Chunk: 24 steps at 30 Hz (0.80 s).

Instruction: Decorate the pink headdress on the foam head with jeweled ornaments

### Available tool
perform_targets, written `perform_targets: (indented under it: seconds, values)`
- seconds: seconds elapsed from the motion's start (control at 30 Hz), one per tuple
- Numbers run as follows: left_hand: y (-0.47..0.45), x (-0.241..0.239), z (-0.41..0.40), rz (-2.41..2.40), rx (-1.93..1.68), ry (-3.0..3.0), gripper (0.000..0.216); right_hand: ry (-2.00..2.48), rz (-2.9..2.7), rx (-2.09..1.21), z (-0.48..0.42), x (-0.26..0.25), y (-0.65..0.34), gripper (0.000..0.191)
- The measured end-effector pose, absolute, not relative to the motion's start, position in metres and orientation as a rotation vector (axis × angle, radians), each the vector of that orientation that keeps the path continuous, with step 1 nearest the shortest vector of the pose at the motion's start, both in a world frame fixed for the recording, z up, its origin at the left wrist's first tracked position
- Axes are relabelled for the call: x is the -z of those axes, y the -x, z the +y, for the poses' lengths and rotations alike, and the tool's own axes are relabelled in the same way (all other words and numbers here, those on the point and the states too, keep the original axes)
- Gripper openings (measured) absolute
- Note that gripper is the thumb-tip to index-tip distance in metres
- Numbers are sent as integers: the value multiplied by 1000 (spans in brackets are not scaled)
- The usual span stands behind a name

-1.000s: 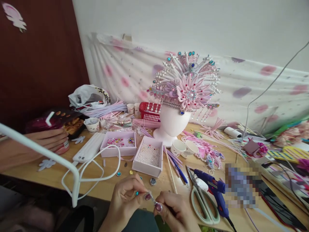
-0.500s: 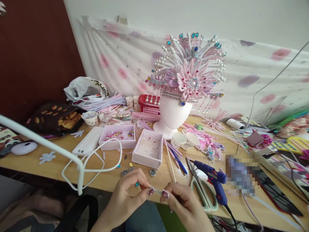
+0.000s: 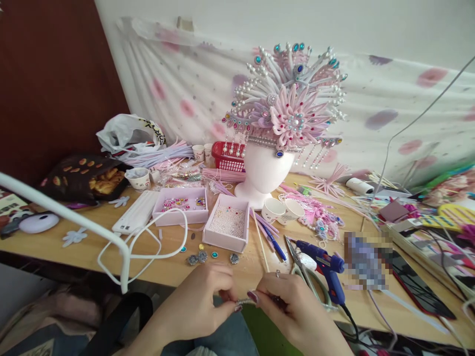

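My left hand (image 3: pixel 208 299) and my right hand (image 3: pixel 287 301) meet low in front of the table edge. Between their pinched fingertips runs a thin silvery strip (image 3: pixel 244 301); its exact kind is too small to make out, and my fingers cover its ends. Just beyond my left hand lie several grey round ornaments (image 3: pixel 202 256), a teal gem (image 3: pixel 214 255) and a yellow gem (image 3: pixel 201 246). A white box of small pearl beads (image 3: pixel 226 241) stands behind these. Green-handled scissors (image 3: pixel 305 272) are partly hidden by my right hand.
A blue glue gun (image 3: pixel 326 267) with a cord lies at the right, near a dark phone (image 3: pixel 419 284). A white foam head (image 3: pixel 265 170) carries a tall pink headdress (image 3: pixel 293 104). The white lamp arm (image 3: pixel 81 230) crosses the left side, beside a looped cable (image 3: pixel 185 232).
Both hands have moved slightly lower, toward me, with the silvery strip still between them. My right hand now covers more of the scissor handles. The view has shifted slightly.
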<state>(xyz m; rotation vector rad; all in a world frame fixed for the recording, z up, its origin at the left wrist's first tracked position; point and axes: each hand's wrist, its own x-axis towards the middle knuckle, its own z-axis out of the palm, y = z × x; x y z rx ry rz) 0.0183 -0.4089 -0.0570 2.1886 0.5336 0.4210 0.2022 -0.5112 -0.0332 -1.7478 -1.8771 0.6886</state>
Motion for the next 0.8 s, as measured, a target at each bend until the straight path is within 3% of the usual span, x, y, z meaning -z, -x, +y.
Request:
perform_targets:
  seconds: [0.2,0.37,0.53,0.8]
  values:
    - [-4,70,-413,574,-471,-2038,14,1636,-1871,-718,-517,43,-202,32]
    - [-6,79,-410,532,-738,-1712,14,1604,-1752,-749,-522,44,-202,35]
    - [-19,91,-407,472,-1003,-1202,22,1563,-1669,-773,-520,50,-195,36]
    - [-43,85,-423,438,-1009,-782,36,1415,-1552,-887,-505,64,-170,38]
